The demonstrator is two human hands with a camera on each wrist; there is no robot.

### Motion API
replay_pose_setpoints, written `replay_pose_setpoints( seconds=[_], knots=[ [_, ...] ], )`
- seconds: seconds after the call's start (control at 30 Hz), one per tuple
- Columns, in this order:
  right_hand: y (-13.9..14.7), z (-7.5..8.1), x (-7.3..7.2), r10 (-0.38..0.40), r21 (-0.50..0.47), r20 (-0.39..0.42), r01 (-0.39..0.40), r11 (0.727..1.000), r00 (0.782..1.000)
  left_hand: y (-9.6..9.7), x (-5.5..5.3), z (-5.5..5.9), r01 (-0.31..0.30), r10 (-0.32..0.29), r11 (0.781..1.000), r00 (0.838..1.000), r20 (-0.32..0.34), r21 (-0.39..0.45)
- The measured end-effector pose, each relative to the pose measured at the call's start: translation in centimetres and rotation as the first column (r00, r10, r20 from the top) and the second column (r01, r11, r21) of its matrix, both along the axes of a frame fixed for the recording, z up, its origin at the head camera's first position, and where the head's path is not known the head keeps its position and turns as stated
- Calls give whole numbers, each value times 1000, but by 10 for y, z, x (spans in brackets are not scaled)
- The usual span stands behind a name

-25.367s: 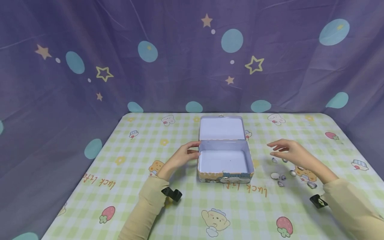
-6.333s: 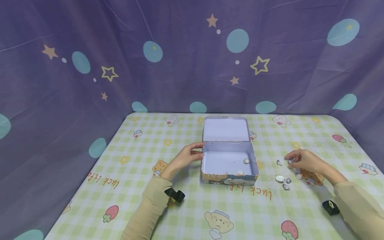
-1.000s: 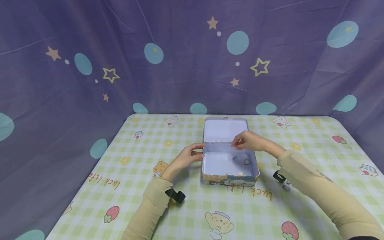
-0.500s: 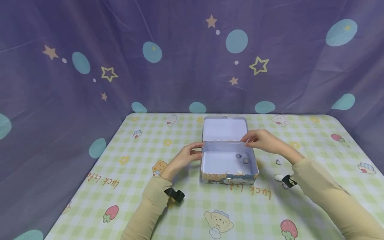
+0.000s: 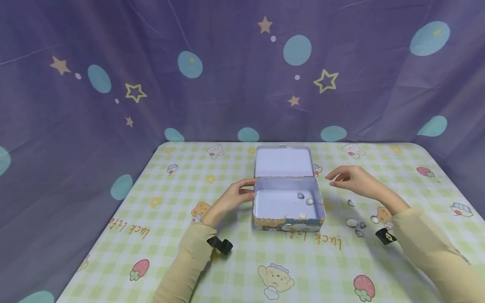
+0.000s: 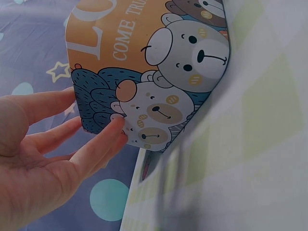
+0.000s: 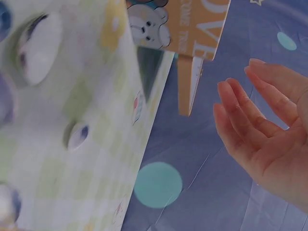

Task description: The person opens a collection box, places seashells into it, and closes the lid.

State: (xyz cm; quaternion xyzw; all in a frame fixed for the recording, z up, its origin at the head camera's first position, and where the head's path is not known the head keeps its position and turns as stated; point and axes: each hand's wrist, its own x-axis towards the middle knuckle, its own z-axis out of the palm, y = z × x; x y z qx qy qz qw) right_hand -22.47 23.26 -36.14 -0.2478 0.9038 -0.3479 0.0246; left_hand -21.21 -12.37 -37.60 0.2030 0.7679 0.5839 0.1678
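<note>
A hinged tin box [image 5: 289, 224] with printed bears stands with its lid [image 5: 283, 162] tipped back. Inside, at the right, lie a purple-grey shell [image 5: 301, 196] and a white shell [image 5: 310, 202]; pale pieces [image 5: 302, 216] show by the front wall. My left hand [image 5: 231, 197] rests its extended fingers against the box's left side, fingertips on the printed wall [image 6: 154, 110] in the left wrist view. Off to the right of the box, my right hand [image 5: 354, 180] hovers with relaxed fingers apart and nothing between them, as the right wrist view also shows.
Several shells lie on the checked tablecloth [image 5: 212, 269] right of the box: a lone small one [image 5: 351, 203], a white oval one [image 5: 351, 223] beside purplish ones [image 5: 359, 233], and another [image 5: 374, 219] near the right wrist. A purple curtain [image 5: 235, 109] hangs behind the table.
My right hand has withdrawn rightward from over the box. A purple-grey shell now lies inside beside the white one; 25 seconds ago the box was empty. The left hand has stayed put.
</note>
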Motion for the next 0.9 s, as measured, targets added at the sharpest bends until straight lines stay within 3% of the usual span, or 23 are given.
replay_pose_setpoints(
  seconds=[0.13,0.4,0.9],
  knots=[
    [9,-2,1,-15,9,25,14,1000,1000,-1,-2,-2,-2,2,1000,1000,7,11],
    [22,-7,3,-14,25,48,13,1000,999,-5,-13,-23,-6,6,1000,1000,-17,12],
    [39,-23,1,51,56,90,-56,997,995,-5,-14,-25,0,0,1000,1000,-23,18]
  ],
)
